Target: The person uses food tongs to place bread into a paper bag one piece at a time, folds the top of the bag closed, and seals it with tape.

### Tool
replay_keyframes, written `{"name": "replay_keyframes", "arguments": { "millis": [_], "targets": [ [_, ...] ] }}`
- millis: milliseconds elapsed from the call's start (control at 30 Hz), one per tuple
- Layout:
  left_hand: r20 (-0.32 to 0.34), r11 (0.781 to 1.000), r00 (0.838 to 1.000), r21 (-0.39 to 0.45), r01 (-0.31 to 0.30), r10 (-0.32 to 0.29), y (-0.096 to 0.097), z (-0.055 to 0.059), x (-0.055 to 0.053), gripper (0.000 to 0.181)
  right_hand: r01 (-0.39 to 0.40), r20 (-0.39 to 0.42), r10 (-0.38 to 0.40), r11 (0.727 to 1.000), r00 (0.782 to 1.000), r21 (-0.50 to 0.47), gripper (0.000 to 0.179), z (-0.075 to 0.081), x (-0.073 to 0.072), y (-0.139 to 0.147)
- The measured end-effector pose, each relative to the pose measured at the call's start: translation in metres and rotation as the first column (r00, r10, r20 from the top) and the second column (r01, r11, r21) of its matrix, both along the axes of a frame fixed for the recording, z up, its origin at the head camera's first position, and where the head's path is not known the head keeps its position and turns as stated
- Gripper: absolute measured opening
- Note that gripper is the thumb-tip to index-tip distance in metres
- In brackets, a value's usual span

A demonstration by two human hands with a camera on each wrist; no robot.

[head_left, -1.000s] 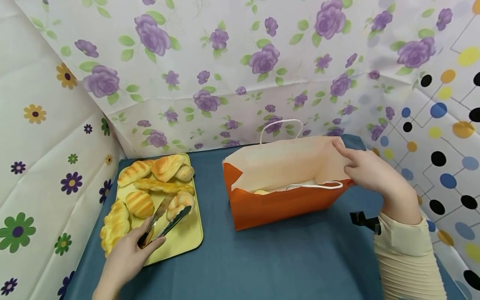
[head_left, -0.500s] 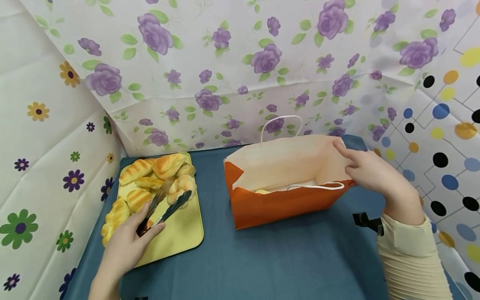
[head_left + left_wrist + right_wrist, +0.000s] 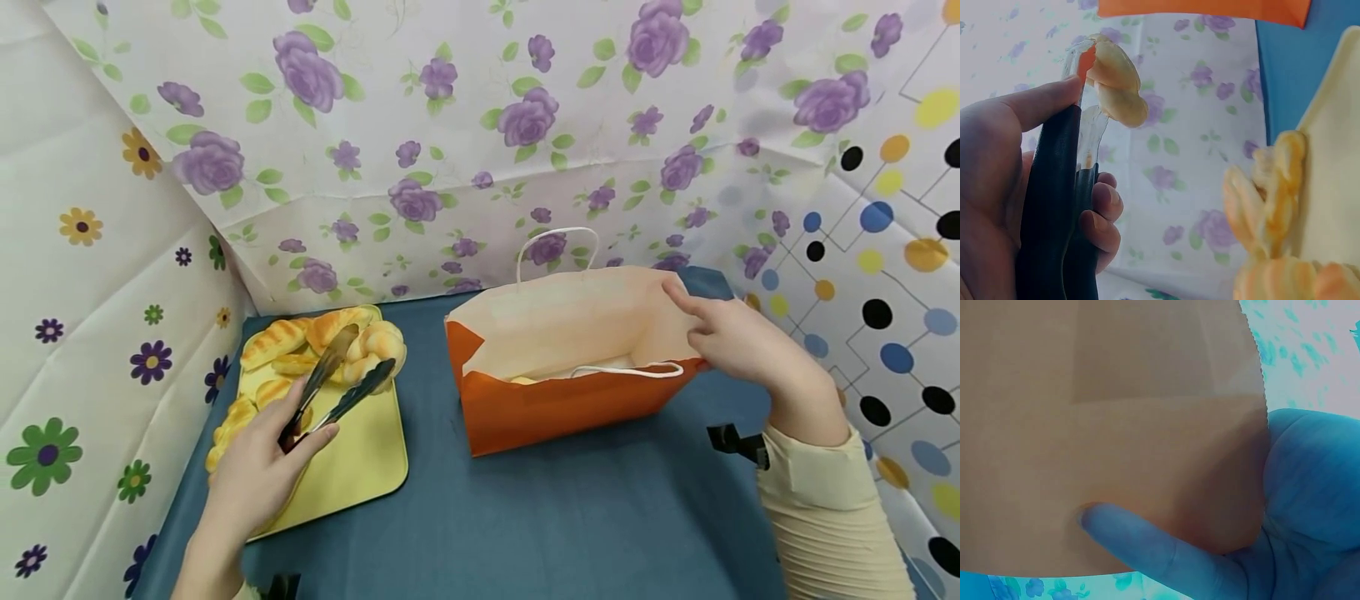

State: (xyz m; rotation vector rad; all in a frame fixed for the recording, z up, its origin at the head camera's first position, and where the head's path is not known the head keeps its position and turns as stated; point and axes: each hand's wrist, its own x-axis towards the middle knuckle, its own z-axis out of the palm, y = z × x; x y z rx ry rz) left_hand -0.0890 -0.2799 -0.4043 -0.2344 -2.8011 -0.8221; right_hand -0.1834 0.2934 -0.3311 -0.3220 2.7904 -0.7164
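In the head view my left hand grips a pair of tongs over the yellow tray. Between the tong tips is a braided bread roll, raised above the tray; the left wrist view shows the braided roll pinched at one end. On the right, my right hand holds the right rim of an orange paper bag whose mouth stands wide. The right wrist view has the thumb against the bag's pale lining. Only a sliver of something yellowish shows inside the bag.
Several other breads crowd the tray's left and far sides. One white bag handle stands up; the other handle lies over the front rim. Blue cloth covers the table, and patterned sheets hang around it.
My left hand has lifted the braided roll with the tongs, moving it up and slightly right from the tray. My right hand stays at the bag's rim.
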Motion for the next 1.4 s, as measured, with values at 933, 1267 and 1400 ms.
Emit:
{"name": "replay_keyframes", "arguments": {
  "millis": [933, 1267, 1400],
  "targets": [
    [-0.172, 0.98, 0.966, -0.079, 0.18, -0.192, 0.061, 0.063, -0.031, 0.075, -0.016, -0.007, 0.016, 0.999, 1.0, 0.032, 0.074, 0.001, -0.004, -0.001],
    [-0.181, 0.949, 0.932, -0.072, 0.307, -0.315, 0.097, 0.084, -0.048, 0.075, -0.016, -0.017, 0.017, 1.0, 1.0, 0.026, 0.075, 0.003, -0.002, -0.002],
    [-0.165, 0.934, 0.92, -0.081, 0.347, -0.356, 0.112, 0.086, -0.057, 0.074, -0.019, -0.015, 0.02, 1.0, 1.0, 0.025, 0.075, 0.002, -0.003, -0.003]
  ]
}}
